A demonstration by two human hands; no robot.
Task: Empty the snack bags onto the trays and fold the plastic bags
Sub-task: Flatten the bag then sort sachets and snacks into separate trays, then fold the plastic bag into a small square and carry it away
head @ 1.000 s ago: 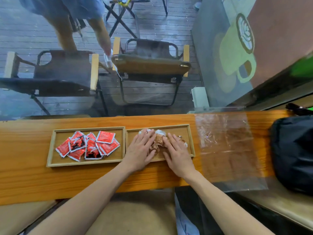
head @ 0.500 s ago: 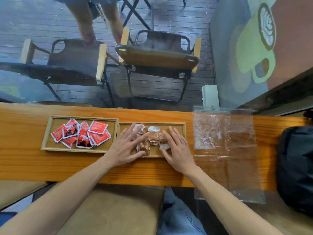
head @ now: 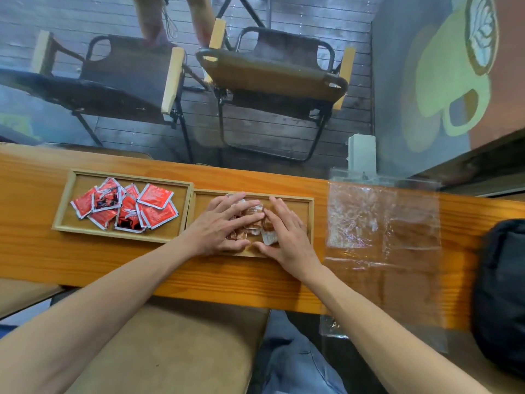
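Note:
Two wooden trays stand side by side on the orange counter. The left tray (head: 64,207) holds several red snack packets (head: 125,207). In the right tray (head: 311,216) lies a pile of brown and white wrapped snacks (head: 251,220). My left hand (head: 218,226) and my right hand (head: 287,233) lie flat on that pile from either side, fingers straight, thumbs nearly meeting at the tray's near rim. Two clear plastic bags (head: 383,223) lie flat and overlapping on the counter to the right of the trays, reaching past its near edge.
A black bag (head: 500,291) sits at the counter's right end. Beyond the glass in front are two folding chairs (head: 272,78) and a person's legs (head: 153,27). A padded stool (head: 176,345) is under the counter, by my knee.
Both hands have drawn closer together over the brown snacks, pushing the pile tighter. The view has tilted and shifted slightly; trays and plastic bags have not moved.

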